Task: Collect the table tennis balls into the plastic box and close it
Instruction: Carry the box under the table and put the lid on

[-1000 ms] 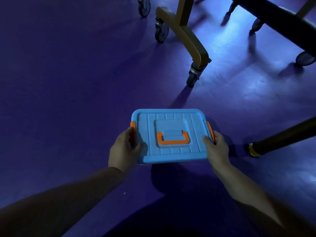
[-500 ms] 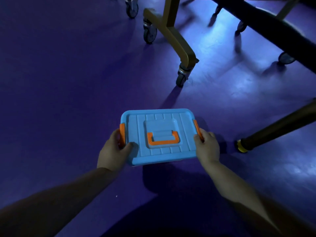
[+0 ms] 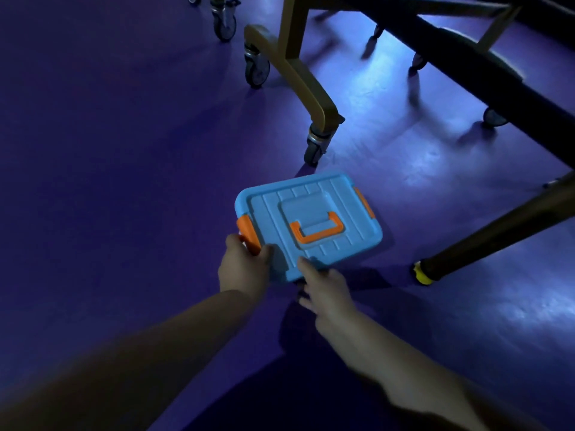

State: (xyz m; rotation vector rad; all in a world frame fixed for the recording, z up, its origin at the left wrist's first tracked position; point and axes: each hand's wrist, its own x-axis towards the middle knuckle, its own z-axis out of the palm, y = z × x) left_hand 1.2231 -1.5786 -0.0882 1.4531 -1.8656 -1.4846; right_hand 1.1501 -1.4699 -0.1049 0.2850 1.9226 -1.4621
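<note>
The blue plastic box [image 3: 323, 209] has its lid on, with an orange handle [image 3: 317, 232] on top and orange latches on both short sides. It is turned at an angle above the purple floor. My left hand [image 3: 244, 267] grips its near left corner at the left latch [image 3: 248, 233]. My right hand [image 3: 325, 290] is at the box's near edge, fingers spread, one fingertip touching the lid. No table tennis balls are visible.
A table frame leg with castor wheels [image 3: 314, 147] stands just beyond the box. More wheels [image 3: 256, 71] lie farther back. A dark pole with a yellow tip [image 3: 423, 273] rests on the floor to the right. A dark beam [image 3: 497, 76] crosses upper right.
My right hand has let go of the right latch and moved to the box's near edge. The box has rotated counter-clockwise, now held only by my left hand.
</note>
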